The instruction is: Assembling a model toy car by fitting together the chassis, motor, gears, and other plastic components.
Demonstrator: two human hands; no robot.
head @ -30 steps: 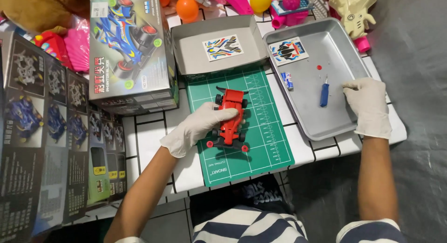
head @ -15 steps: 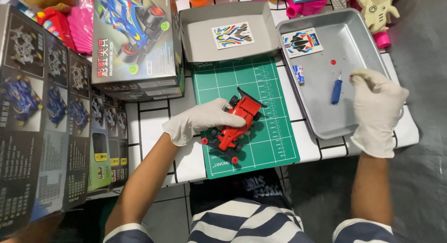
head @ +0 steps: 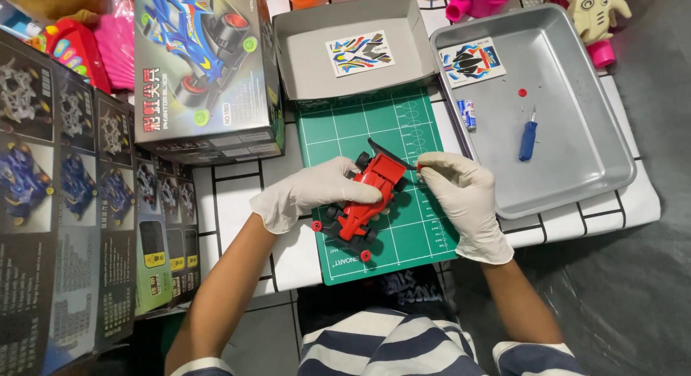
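Centre of the frame: a red plastic toy racing car [head: 367, 196] sits on a green gridded cutting mat [head: 425, 235]. The white-gloved left hand [head: 313, 192] lies over the car's side, fingers curled on it. The gloved right hand [head: 464, 199] pinches a tiny red piece at the car's black rear wing — fingertips closed. At upper right, a blue-handled screwdriver [head: 528, 135] lies in a grey metal tray [head: 597, 174].

Head camera looks steeply down, close above the green cutting mat [head: 381, 181].

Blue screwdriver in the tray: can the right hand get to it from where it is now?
Probably yes. The screwdriver lies alone on the tray floor with nothing over it. The right hand is at the red car, beside the tray's low rim.
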